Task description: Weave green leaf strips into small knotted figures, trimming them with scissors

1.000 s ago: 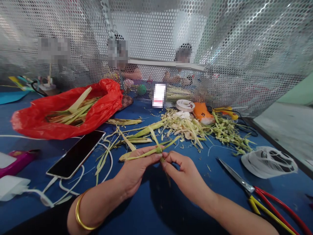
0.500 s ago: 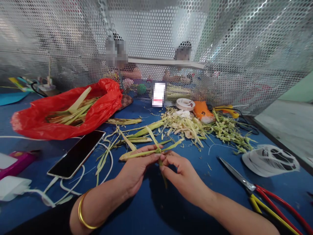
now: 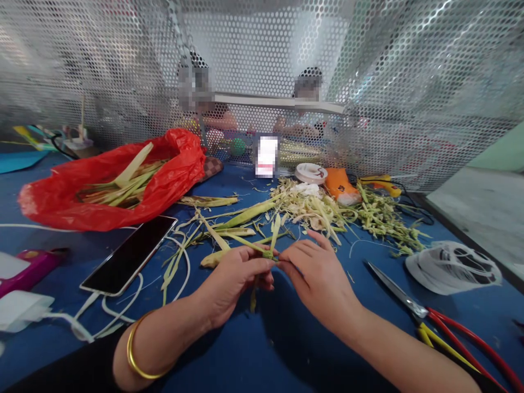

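Observation:
Between my hands is a small knot of woven green leaf strips [image 3: 268,254], with strip ends sticking out upward, to the left and downward. My left hand [image 3: 241,275] pinches the knot from the left, thumb on top. From the right, the fingertips of my right hand [image 3: 313,267] are closed on the knot's right side, probably on a strip end that they mostly cover. Just beyond my left hand, loose husk-like leaf strips [image 3: 245,218] lie on the blue table [image 3: 295,349].
A red plastic bag [image 3: 180,158] of leaves stands left, beside a phone [image 3: 129,255] with white cable. Shredded scraps [image 3: 315,210], a ribbon roll [image 3: 311,173] and an orange packet [image 3: 339,183] lie behind. Scissors [image 3: 413,305] and a white-thread bundle [image 3: 452,267] sit right. Two people are behind the perforated screen [image 3: 262,43].
The knot has turned in my hands, and its upper strip now points up and slightly right. My right hand has rolled over, its back now facing up.

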`<state>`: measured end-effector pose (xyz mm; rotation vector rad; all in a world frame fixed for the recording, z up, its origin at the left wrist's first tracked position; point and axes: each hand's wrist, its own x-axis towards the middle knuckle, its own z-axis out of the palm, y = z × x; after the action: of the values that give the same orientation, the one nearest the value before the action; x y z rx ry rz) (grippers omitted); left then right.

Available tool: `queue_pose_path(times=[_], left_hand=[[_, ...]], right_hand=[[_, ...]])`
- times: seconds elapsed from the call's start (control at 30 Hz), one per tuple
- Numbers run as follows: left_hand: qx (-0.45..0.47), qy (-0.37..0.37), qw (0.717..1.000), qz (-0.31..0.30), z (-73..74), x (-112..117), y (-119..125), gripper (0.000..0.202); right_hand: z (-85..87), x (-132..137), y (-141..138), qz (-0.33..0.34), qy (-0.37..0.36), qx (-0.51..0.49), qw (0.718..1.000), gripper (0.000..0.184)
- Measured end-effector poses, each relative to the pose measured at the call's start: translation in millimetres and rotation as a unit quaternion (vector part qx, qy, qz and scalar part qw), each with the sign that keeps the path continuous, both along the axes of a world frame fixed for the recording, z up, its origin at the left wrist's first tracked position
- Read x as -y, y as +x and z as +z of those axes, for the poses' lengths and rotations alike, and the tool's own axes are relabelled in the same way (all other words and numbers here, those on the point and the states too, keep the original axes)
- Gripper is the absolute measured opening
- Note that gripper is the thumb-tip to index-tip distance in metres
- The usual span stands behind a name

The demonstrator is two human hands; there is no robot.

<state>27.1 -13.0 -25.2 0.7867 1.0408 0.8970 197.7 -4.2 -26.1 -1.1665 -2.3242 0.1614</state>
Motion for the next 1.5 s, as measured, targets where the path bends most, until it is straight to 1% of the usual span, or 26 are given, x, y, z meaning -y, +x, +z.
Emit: queue_pose_path(times=[0.07, 0.17, 0.37, 0.53, 0.67, 0.73, 0.8, 0.83, 0.9, 1.0, 1.03, 1.07, 1.1, 1.2, 1.33, 1.37, 1.4, 1.43, 1.47, 1.5], left_hand=[[-0.028, 0.008, 1.000, 0.002, -1.9, 0.1, 1.0, 0.022], [-0.055, 0.019, 0.998, -0.003, -3.1, -0.6, 1.5, 0.026], [-0.058, 0.025, 0.997, -0.034, -1.1, -2.7, -1.5, 0.028], [-0.064, 0.027, 0.997, -0.026, -1.7, -2.9, -1.8, 0.028], [-0.064, 0.023, 0.997, -0.028, -0.4, -3.8, -1.1, 0.026], [-0.049, 0.012, 0.998, -0.028, -0.2, -4.6, -1.3, 0.025], [-0.032, 0.003, 0.999, -0.023, -0.7, -4.7, -1.7, 0.027], [-0.026, 0.000, 0.999, -0.020, -1.0, -4.3, -1.8, 0.027], [-0.028, 0.001, 0.999, -0.025, -1.5, -2.8, -1.4, 0.029], [-0.065, 0.020, 0.997, -0.047, -0.4, -0.2, 0.7, 0.030], [-0.083, 0.031, 0.995, -0.054, 0.4, 0.4, 1.6, 0.030], [-0.101, 0.041, 0.992, -0.060, 1.2, 0.8, 2.4, 0.031], [-0.118, 0.051, 0.990, -0.066, 1.9, 1.0, 3.0, 0.031], [-0.155, 0.069, 0.981, -0.096, 3.3, 1.3, 3.2, 0.027], [-0.166, 0.075, 0.976, -0.118, 3.6, 3.2, 2.6, 0.022], [-0.164, 0.074, 0.977, -0.118, 3.9, 3.9, 3.0, 0.021], [-0.162, 0.073, 0.977, -0.120, 4.3, 4.7, 3.6, 0.021], [-0.161, 0.071, 0.977, -0.123, 5.0, 5.4, 4.3, 0.021], [-0.160, 0.071, 0.976, -0.129, 5.9, 6.1, 5.1, 0.021], [-0.161, 0.073, 0.975, -0.135, 6.7, 6.7, 5.8, 0.020]], right_hand=[[-1.1, 3.3, -2.4, 0.005, -0.001, 0.005, 1.000, 0.022], [2.7, 8.8, -3.2, 0.025, -0.010, -0.009, 1.000, 0.023], [15.5, 11.1, 1.1, 0.047, -0.060, -0.049, 0.996, 0.023], [16.5, 13.7, -1.4, 0.061, -0.089, -0.061, 0.992, 0.025], [15.2, 11.7, 0.7, 0.055, -0.120, -0.071, 0.989, 0.025], [14.3, 5.3, 4.8, 0.028, -0.172, -0.072, 0.982, 0.030], [12.4, -3.1, 8.7, -0.015, -0.254, -0.098, 0.962, 0.038], [10.9, -7.1, 9.7, -0.032, -0.295, -0.128, 0.946, 0.039], [7.3, -12.3, 9.0, -0.039, -0.362, -0.219, 0.905, 0.032], [1.4, -11.5, 2.2, -0.032, -0.410, -0.349, 0.842, 0.017], [-0.2, -9.6, -0.5, -0.037, -0.416, -0.372, 0.829, 0.015], [-1.7, -7.3, -3.0, -0.047, -0.412, -0.384, 0.825, 0.016], [-3.0, -5.0, -5.1, -0.057, -0.400, -0.385, 0.830, 0.017], [-5.6, -0.3, -7.9, -0.082, -0.342, -0.365, 0.862, 0.019], [-6.6, -2.8, -4.1, -0.092, -0.303, -0.298, 0.900, 0.023], [-6.4, -4.3, -2.2, -0.101, -0.270, -0.284, 0.914, 0.019], [-6.0, -5.8, -0.3, -0.111, -0.222, -0.273, 0.929, 0.013], [-5.5, -6.9, 1.3, -0.117, -0.166, -0.264, 0.943, 0.014], [-5.0, -7.5, 2.4, -0.111, -0.117, -0.251, 0.954, 0.022], [-4.4, -7.5, 2.8, -0.093, -0.086, -0.235, 0.964, 0.027]])
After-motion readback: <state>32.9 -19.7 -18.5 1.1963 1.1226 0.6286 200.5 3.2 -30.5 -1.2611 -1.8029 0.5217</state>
